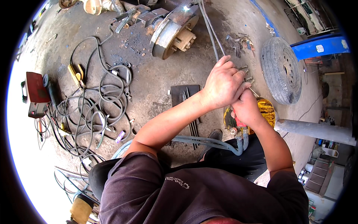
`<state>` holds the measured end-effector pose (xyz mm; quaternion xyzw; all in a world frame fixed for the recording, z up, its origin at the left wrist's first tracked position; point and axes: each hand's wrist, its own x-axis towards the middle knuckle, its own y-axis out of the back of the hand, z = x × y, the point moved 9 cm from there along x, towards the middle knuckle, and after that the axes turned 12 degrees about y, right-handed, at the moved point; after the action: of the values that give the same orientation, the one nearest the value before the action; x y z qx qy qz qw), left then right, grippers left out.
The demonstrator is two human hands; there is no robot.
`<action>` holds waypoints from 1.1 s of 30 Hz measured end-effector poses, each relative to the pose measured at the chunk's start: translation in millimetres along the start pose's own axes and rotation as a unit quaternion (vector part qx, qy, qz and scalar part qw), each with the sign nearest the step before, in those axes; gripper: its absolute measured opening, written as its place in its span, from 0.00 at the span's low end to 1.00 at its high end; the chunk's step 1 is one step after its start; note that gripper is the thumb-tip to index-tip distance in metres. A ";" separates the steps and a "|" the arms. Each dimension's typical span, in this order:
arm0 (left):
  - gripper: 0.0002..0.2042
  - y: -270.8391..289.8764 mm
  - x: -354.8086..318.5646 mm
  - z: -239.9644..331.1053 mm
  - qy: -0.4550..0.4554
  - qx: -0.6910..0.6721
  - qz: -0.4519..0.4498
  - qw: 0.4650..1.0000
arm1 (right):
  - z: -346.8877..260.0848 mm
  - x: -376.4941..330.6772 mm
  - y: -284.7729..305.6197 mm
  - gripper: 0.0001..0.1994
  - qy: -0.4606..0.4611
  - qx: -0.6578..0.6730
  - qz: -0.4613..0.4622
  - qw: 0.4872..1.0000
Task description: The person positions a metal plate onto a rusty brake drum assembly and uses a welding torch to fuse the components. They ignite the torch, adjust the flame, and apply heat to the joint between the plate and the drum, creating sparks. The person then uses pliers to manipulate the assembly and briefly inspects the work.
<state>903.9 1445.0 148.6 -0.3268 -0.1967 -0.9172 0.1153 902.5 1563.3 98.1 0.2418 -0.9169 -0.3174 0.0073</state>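
Over the floor (146, 79), left hand (225, 83) and right hand (249, 107) grip the torch (209, 31) (one ahead of the other), likely steadying its long tubes.

From afar I see a red torch handle (240, 122), grey-blue hoses (239, 145), a black-streaked yellow round object (266, 111), a grey tyre (271, 71), a bright-blue beam (321, 47)

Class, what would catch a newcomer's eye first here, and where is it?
First, the dazzling white light at the top, by the brake drum. Next, the long torch tubes leading toward it from the centre, then the tangled cables at left and the tyred wheel at right.
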 end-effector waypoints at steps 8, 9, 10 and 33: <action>0.12 -1.3 0.1 -1.1 0.000 0.000 -0.001 1.000 | 4.5 0.4 -0.1 0.05 -0.001 -0.001 0.003 1.000; 0.12 -1.3 0.1 -1.3 0.000 -0.001 -0.001 1.000 | 5.5 0.4 -0.1 0.05 0.000 -0.002 0.004 1.000; 0.12 -1.3 0.1 -1.4 0.000 -0.001 -0.001 1.000 | 5.5 0.4 0.0 0.05 0.001 -0.002 0.005 1.000; 0.14 2.2 0.5 0.0 -0.012 -0.002 0.012 1.000 | 0.7 1.3 0.7 0.06 0.004 -0.015 0.005 1.000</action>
<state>904.2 1443.0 149.7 -0.3403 -0.1918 -0.9123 0.1232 900.9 1563.6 97.8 0.2386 -0.9131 -0.3302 0.0157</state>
